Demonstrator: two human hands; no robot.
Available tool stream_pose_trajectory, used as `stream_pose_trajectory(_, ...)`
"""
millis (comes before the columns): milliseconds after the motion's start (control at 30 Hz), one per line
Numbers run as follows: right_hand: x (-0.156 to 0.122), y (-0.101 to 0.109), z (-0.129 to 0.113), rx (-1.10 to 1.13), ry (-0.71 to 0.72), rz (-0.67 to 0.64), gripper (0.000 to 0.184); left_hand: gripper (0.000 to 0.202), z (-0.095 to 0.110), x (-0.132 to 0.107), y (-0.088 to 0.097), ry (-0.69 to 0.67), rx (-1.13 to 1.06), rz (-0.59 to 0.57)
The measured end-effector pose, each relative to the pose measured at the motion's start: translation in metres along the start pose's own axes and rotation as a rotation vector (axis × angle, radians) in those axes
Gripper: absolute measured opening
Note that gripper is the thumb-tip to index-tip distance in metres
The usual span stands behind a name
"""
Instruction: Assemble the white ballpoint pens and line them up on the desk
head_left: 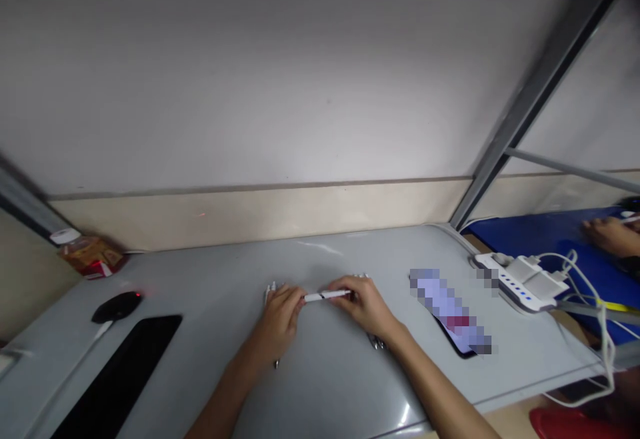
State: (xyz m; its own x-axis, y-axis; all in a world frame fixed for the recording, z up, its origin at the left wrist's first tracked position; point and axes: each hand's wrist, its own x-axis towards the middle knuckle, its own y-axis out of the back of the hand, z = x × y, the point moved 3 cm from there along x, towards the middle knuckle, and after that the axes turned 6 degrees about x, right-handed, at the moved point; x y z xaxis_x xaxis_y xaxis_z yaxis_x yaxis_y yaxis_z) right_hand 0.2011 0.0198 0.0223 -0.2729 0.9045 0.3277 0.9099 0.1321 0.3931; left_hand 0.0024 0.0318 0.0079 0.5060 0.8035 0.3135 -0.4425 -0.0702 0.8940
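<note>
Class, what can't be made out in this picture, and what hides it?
All in the head view:
Ends of the white pen-like object: covered by the left hand and right hand.
Pale tips by the left hand: what they belong to, hidden by it.
Phone screen: content masked by pixel blocks.
Black flat object: lower end cut off by the bottom edge.
White item at the co-worker's hand: cut by the right edge.

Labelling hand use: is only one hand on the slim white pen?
No: left hand and right hand each hold an end of the slim white pen.
</note>
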Motion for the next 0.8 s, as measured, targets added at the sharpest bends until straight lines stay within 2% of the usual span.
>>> stream_pose_trajectory(100, -0.001, -0.005, 0.003, 0.020, -0.091, -0.049, 0.031, 0.027, 0.001, 0.000, 0.001, -0.023, 0.057, 0.017)
stream_pose_trajectory(200, -0.001, -0.013, 0.014, 0.313, -0.296, -0.114, 0.040, 0.027, 0.005, 0.000, 0.006, -0.076, 0.173, 0.084)
stream_pose_trajectory(333, -0.002, -0.020, 0.027, 0.724, -0.503, -0.171, 0.038, 0.028, 0.015, -0.002, 0.012, -0.146, 0.315, 0.257)
stream_pose_trajectory(467, -0.004, -0.022, 0.029, 0.883, -0.614, -0.134, 0.038, 0.026, 0.022, -0.005, 0.014, -0.174, 0.370, 0.356)
stream_pose_trajectory(533, -0.003, -0.021, 0.026, 0.830, -0.570, -0.058, 0.039, 0.023, 0.022, -0.005, 0.015, -0.164, 0.366, 0.355)
stream_pose_trajectory(667, 0.002, -0.016, 0.018, 0.633, -0.374, 0.151, 0.033, 0.017, 0.017, -0.004, 0.015, -0.123, 0.241, 0.288)
stream_pose_trajectory(733, 0.004, -0.014, 0.014, 0.659, -0.297, 0.233, 0.028, 0.017, 0.014, -0.004, 0.015, -0.131, 0.147, 0.239)
stream_pose_trajectory(800, 0.006, -0.012, 0.012, 0.801, -0.242, 0.276, 0.027, 0.017, 0.011, -0.004, 0.014, -0.137, 0.075, 0.216)
